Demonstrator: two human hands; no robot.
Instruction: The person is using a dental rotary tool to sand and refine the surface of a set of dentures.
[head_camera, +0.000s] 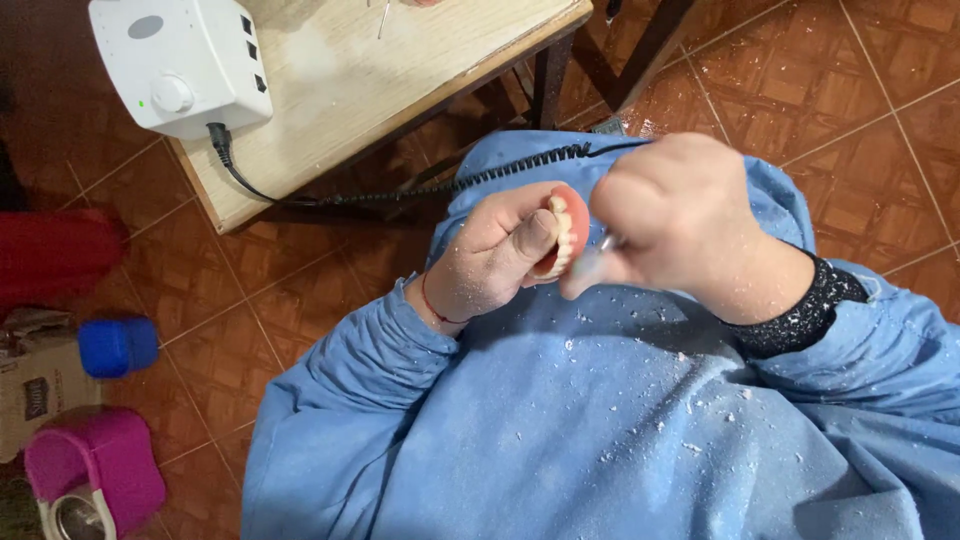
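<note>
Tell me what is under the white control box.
The white control box sits on a pale wooden table. Its black cord hangs over the table edge. The tabletop directly beneath the box is covered.

Left hand (492, 262) is pinching a pink denture (565, 232), teeth facing the right hand (675, 215), which grips a small handpiece (598, 258) right against it. White dust covers the blue gown (560, 440) under both hands.

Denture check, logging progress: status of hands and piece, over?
Left hand grips pink denture. Right hand fisted on a handpiece, tip at the teeth. White dust on blue gown. Nothing blocking.
</note>
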